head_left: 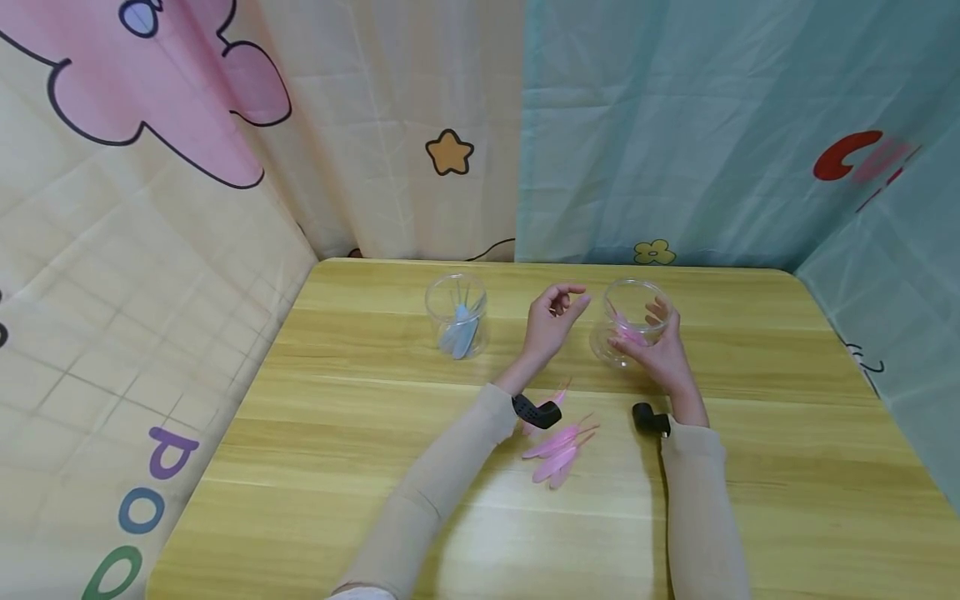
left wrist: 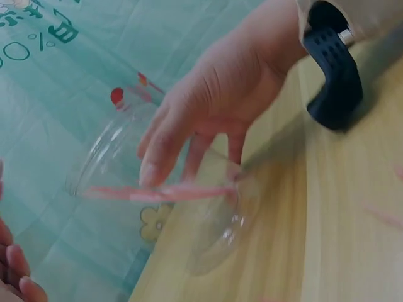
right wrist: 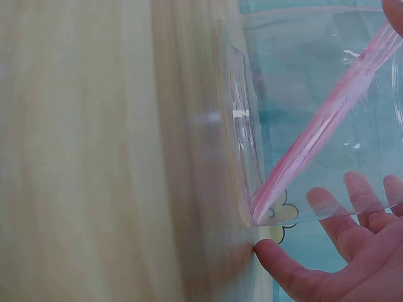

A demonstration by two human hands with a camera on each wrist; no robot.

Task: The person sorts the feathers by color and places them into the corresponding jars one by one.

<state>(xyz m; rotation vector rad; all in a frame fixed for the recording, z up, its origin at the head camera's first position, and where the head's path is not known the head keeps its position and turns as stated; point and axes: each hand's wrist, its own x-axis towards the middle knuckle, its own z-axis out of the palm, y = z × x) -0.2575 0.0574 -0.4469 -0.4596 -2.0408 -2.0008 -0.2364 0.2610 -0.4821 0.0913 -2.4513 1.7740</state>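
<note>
My right hand holds a clear cup at the right, its thumb on the near side and its fingers round the far side. Inside leans a pink feather, its lower end at the cup's base in the right wrist view. To the left of this cup, my left hand hovers with loosely bent fingers and nothing in them. Several pink feathers lie on the table below the hands, some partly hidden by the left wrist.
A second clear cup stands to the left, with several blue feathers in it. The wooden table ends at its back edge against printed curtains. Each wrist wears a black camera.
</note>
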